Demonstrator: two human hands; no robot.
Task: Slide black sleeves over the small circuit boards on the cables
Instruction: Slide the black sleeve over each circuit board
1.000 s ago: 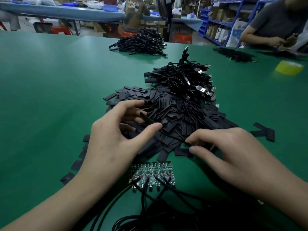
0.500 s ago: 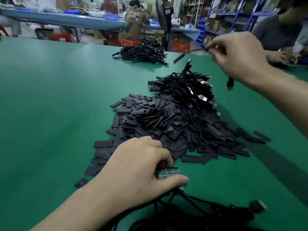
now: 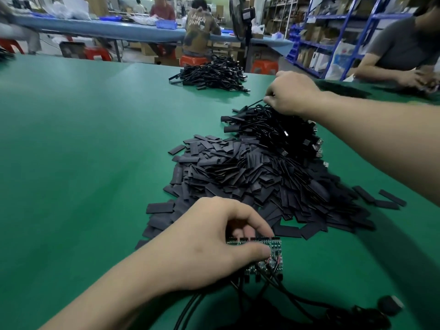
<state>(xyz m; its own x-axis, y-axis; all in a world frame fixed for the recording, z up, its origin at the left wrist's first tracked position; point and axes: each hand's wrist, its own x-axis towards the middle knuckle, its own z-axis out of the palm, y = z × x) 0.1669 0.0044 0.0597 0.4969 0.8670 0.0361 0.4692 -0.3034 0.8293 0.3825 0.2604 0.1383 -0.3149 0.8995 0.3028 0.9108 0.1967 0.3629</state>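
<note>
A big heap of flat black sleeves lies mid-table on the green mat. Near the front edge my left hand pinches a row of small green circuit boards between thumb and fingers; black cables run from the boards toward me. Behind the sleeves sits a pile of finished black cables. My right hand reaches over the top of that pile, fingers curled round a thin black cable.
A second cable pile rests at the table's far edge. Another person's hands work at the far right corner. Loose sleeves lie scattered to the right. A standing fan and shelving stand behind.
My right hand came down from mid-air onto the top of the finished cable pile with the cable. My left hand stays at the circuit boards, its thumb now across them.
</note>
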